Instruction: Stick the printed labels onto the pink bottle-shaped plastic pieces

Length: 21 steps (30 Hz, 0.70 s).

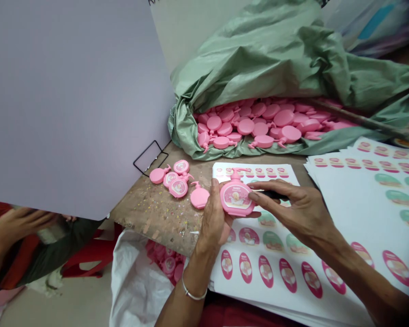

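Observation:
My left hand (213, 222), with a silver bangle (192, 293) on the wrist, grips a flat pink plastic piece shaped like a pump bottle (236, 195). An oval baby-picture label covers its face. My right hand (300, 209) pinches a slim dark tool (272, 195), whose tip lies close to the piece's upper edge. Both hands are above a sheet of oval pink and green stickers (276, 268). Several labelled pink pieces (178, 187) lie on the wooden board (150, 218) to my left, and one unlabelled piece (199, 198) lies nearest my left hand.
A green sack (259, 59) holds a heap of unlabelled pink pieces. More sticker sheets (361, 190) are stacked at right. A white sack (136, 281) below the board holds labelled pieces. A large lilac panel (68, 100) and black wire frame (150, 156) stand at left, with another person's hand (20, 222) beyond.

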Each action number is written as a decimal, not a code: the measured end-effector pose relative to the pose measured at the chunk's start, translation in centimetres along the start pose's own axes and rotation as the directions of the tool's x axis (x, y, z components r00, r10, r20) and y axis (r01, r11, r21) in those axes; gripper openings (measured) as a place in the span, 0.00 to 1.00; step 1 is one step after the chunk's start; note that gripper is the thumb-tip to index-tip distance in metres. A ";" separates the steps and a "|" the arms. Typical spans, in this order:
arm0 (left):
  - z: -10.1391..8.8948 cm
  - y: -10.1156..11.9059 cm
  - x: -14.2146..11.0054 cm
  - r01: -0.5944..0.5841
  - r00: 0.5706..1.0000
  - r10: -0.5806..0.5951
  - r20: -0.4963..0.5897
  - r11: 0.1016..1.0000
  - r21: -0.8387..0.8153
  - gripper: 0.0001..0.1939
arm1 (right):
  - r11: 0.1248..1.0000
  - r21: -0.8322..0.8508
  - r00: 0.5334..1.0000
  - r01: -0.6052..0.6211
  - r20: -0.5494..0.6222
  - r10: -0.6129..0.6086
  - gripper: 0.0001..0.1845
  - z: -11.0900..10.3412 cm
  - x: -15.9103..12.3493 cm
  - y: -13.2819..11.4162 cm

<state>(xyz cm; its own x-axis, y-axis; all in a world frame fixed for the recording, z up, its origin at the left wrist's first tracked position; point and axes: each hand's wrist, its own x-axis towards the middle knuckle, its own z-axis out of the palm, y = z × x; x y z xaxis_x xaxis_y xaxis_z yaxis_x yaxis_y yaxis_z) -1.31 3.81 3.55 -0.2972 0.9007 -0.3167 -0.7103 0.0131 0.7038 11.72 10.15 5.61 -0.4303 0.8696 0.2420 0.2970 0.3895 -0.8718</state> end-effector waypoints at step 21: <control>-1.2 -0.2 -1.9 -0.007 0.987 -0.026 0.158 0.979 0.206 0.27 | 0.917 -0.316 0.970 0.243 0.059 -0.237 0.44 1.3 2.0 2.5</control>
<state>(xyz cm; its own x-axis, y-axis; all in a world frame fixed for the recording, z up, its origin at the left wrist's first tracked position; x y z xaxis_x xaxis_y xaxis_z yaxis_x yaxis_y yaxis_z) -1.37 1.59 3.18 -0.1740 0.9573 -0.2309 -0.5620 0.0960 0.8215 10.49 12.42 3.39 -0.5382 0.7331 0.4158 0.4371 0.6646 -0.6060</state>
